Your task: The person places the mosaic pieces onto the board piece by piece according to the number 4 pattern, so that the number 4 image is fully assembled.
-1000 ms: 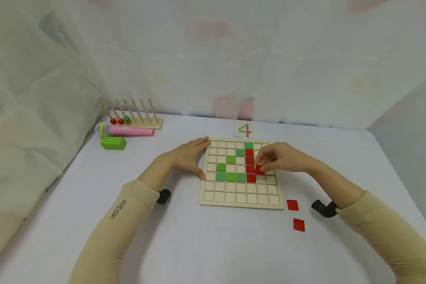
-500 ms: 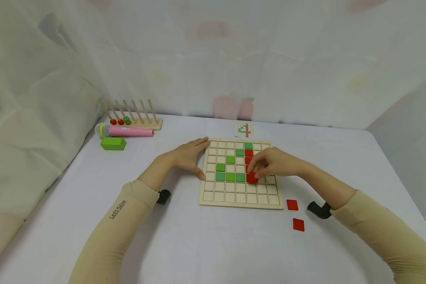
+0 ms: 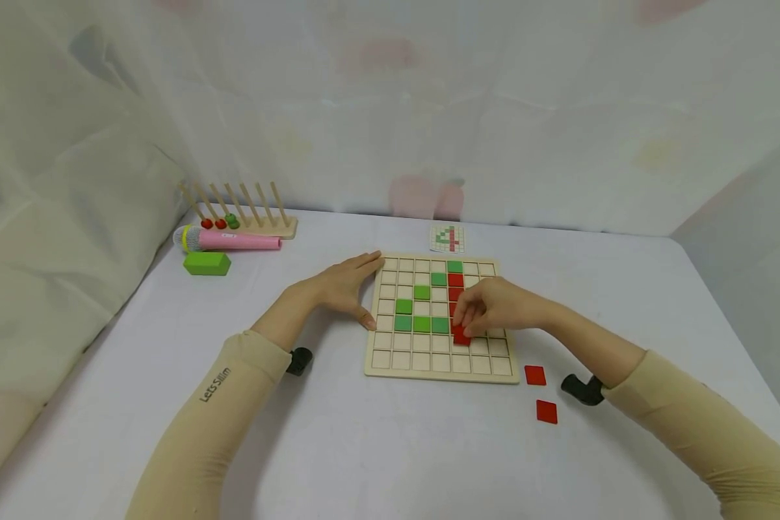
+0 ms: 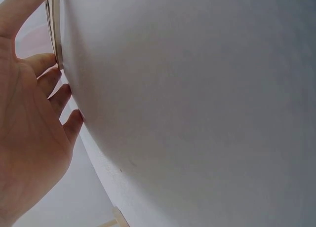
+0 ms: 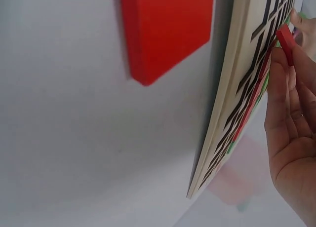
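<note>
A light wooden grid board (image 3: 390,359) lies flat on the white table, with green tiles (image 3: 422,292) in a stepped outline and a column of red tiles (image 3: 455,279). My right hand (image 3: 502,303) pinches a red square tile (image 3: 462,338) between thumb and fingers, low over the column's near end. In the right wrist view this red tile (image 5: 285,44) is tilted against the grid. My left hand (image 3: 344,287) is spread along the board's left edge, thumb and fingertips at the rim. The left wrist view shows its fingers (image 4: 42,64) beside the board edge (image 4: 57,34).
Two loose red tiles (image 3: 535,375) lie right of the board's near corner. A small pattern card (image 3: 447,247) sits behind the board. At the back left are a pink toy microphone (image 3: 240,240), a green block (image 3: 206,264) and a wooden peg rack (image 3: 289,228) with beads.
My right hand has moved left and toward me with the red tile, from right of the red column to its near end. My left hand has stayed in place.
</note>
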A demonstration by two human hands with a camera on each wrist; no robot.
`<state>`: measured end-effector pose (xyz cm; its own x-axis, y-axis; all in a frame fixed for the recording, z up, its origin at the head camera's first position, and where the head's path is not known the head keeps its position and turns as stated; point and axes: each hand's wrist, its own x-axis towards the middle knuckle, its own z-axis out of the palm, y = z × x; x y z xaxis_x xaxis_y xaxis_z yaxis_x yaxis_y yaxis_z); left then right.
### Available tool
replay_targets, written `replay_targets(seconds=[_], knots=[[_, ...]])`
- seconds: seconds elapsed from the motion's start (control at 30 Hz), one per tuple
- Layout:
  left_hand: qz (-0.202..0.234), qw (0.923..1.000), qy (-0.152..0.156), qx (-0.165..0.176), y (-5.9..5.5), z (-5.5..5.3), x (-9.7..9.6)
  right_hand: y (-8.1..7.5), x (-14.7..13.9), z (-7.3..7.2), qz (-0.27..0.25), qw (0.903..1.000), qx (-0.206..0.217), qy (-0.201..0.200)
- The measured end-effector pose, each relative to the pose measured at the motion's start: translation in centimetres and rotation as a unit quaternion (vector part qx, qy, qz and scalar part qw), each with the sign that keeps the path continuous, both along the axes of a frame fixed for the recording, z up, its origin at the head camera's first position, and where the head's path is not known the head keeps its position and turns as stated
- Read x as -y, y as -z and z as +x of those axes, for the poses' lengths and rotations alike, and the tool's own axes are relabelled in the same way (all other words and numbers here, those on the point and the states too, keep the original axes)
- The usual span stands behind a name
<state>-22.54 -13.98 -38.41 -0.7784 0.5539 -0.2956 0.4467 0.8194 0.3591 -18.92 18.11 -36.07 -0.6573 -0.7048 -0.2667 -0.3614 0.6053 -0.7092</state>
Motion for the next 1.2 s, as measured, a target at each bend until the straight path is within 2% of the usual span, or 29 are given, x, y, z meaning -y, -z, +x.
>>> replay_targets(seconds=[0.47,0.77,1.2], knots=[[0.001,1.0000,-0.002,0.002,0.3,0.0,0.2,0.3,0.7,0.6,0.031,0.9993,-0.018,-0.003],[0.003,1.0000,-0.002,0.002,0.1,0.1,0.1,0.2,0.8,1.1,0.026,0.9994,-0.023,-0.008],[-0.001,1.0000,0.002,-0.008,0.3,-0.1,0.0,0.5,0.7,1.1,0.025,0.9987,-0.043,-0.009]])
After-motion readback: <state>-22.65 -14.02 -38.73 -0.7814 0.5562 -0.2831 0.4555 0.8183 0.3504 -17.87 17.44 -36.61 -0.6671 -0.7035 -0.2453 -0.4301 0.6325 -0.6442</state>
